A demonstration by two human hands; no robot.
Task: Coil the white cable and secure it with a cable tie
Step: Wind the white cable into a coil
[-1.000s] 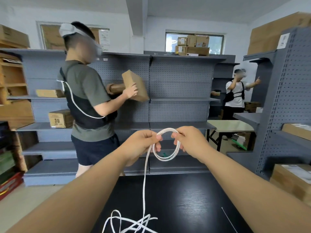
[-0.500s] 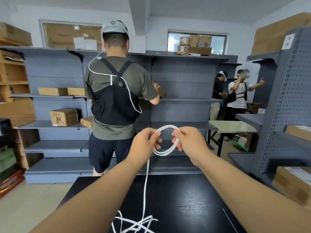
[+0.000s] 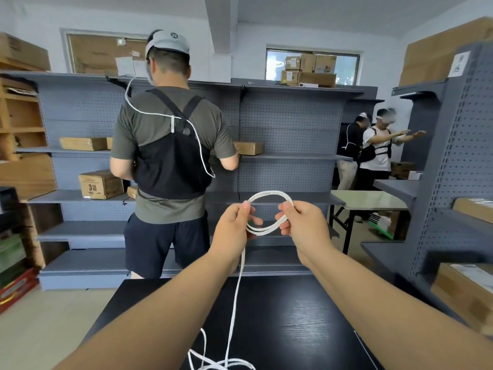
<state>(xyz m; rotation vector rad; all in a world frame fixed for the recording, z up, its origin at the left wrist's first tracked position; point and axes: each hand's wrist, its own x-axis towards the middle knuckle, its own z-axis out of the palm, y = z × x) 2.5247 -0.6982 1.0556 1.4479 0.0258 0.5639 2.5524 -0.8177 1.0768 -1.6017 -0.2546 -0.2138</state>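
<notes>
Holding up a small coil of the white cable [image 3: 268,209] between both hands, raised above the far edge of the black tabletop [image 3: 293,316]. Left grip [image 3: 234,225] pinching the coil's left side between thumb and forefinger, the other fingers loosely curled beneath; right grip [image 3: 301,222] pinching the right side, fingertips pressed together on the strands. Two or three loops showing between the grips, their lower arcs sagging just below the fingers.

Compared with a second ago, sitting a little tighter and more evenly stacked, with the grips nearly where they were; pile on the tabletop looking slightly reduced, though hard to say for sure. Behind, the person at the grey shelving [image 3: 293,124] now facing away, irrelevant to the work.

Dropping from under the left grip, a single strand running straight down to a loose tangle [image 3: 221,365] at the near edge of the tabletop, well below both grips. Judging by that remaining slack, coiling only partly done: more loops to gather before tying. No cable tie visible anywhere. Likely risk: tangle snagging as the strand gets drawn up.
</notes>
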